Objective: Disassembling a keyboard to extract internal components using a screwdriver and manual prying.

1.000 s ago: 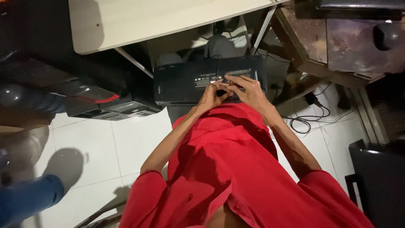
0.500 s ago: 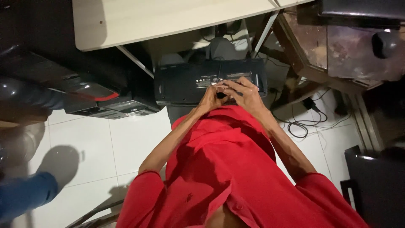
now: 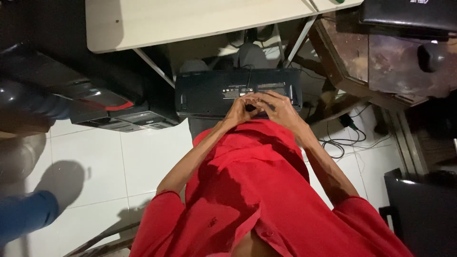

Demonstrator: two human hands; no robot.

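While both my left hand (image 3: 238,108) and right hand (image 3: 278,105) pinch something small over the black device (image 3: 209,93), I judge fine fingertip work is underway; next, precision.

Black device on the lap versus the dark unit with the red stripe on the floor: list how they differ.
The black device rests across the person's lap, while the striped unit sits on the white tiled floor. The left hand and right hand both touch the black device; nothing touches the striped unit. The black device is plain black with small labels; the striped unit carries a red stripe. Both are dark, boxy machines.
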